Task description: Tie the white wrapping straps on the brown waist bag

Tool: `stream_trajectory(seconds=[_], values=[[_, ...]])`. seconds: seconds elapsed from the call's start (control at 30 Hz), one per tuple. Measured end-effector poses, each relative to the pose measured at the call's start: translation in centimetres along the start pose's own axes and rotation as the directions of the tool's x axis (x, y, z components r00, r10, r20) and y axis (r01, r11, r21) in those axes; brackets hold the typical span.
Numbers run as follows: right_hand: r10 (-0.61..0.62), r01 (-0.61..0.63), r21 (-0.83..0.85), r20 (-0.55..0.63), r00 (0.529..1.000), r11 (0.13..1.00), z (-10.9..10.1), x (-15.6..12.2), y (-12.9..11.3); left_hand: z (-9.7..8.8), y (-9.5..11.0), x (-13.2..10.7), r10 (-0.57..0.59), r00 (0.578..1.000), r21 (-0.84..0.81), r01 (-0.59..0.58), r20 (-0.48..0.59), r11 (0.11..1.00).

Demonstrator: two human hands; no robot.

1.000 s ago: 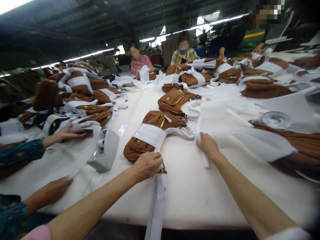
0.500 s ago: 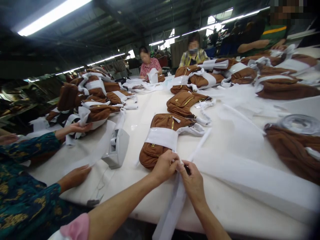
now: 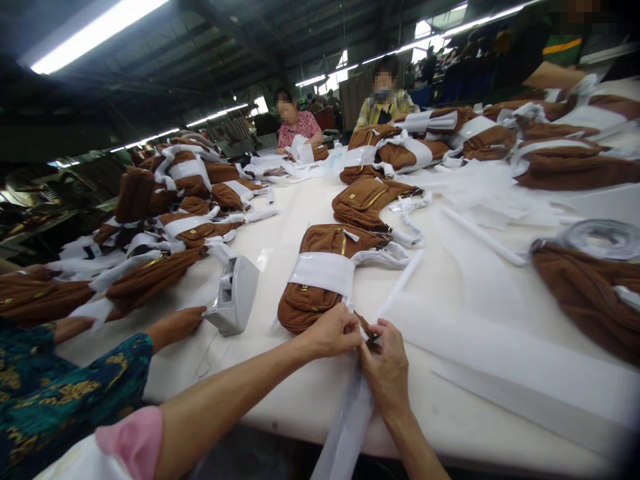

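Observation:
A brown waist bag (image 3: 320,267) with a white band wrapped round its middle lies on the white table (image 3: 450,413) in front of me. My left hand (image 3: 333,330) and my right hand (image 3: 387,370) meet at the bag's near end. Both are closed, pinching a long white strip (image 3: 345,427) that hangs down over the table's front edge. A small dark part of the bag, perhaps a buckle, shows between the two hands.
A grey tape dispenser (image 3: 233,303) stands left of the bag. A co-worker's hand (image 3: 175,327) in a teal patterned sleeve rests beside it. Several more brown bags (image 3: 373,200) and white wrapping sheets (image 3: 500,360) cover the table. Other people sit at the far end.
My right hand left the white sheets on the right and joined my left hand at the bag's near end. The co-worker at left pulled a bag towards themselves.

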State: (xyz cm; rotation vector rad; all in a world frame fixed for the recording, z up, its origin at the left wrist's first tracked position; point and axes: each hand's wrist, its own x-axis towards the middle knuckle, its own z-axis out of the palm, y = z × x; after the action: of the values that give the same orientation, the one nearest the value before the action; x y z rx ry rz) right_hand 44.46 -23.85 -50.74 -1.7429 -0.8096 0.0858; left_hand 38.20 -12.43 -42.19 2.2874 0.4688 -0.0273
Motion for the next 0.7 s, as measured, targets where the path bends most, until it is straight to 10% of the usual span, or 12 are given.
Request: stream_trajectory(seconds=[0.17, 0.53, 0.7], values=[[-0.090, 0.086, 0.050, 0.084, 0.992, 0.995, -0.3, -0.5, 0.2, -1.1, 0.1, 0.3, -0.006, 0.988, 0.190, -0.024, 0.155, 0.981], [-0.180, 0.181, -0.002, 0.084, 0.980, 0.984, -0.3, -1.3, 0.5, 0.9, -0.2, -1.1, -0.156, 0.986, 0.392, 0.164, -0.052, 0.905], [-0.194, 0.192, 0.029, 0.053, 0.980, 0.981, -0.1, -1.3, -0.1, 2.0, 0.1, -1.9, 0.177, 0.984, 0.769, -0.120, 0.010, 0.628]])
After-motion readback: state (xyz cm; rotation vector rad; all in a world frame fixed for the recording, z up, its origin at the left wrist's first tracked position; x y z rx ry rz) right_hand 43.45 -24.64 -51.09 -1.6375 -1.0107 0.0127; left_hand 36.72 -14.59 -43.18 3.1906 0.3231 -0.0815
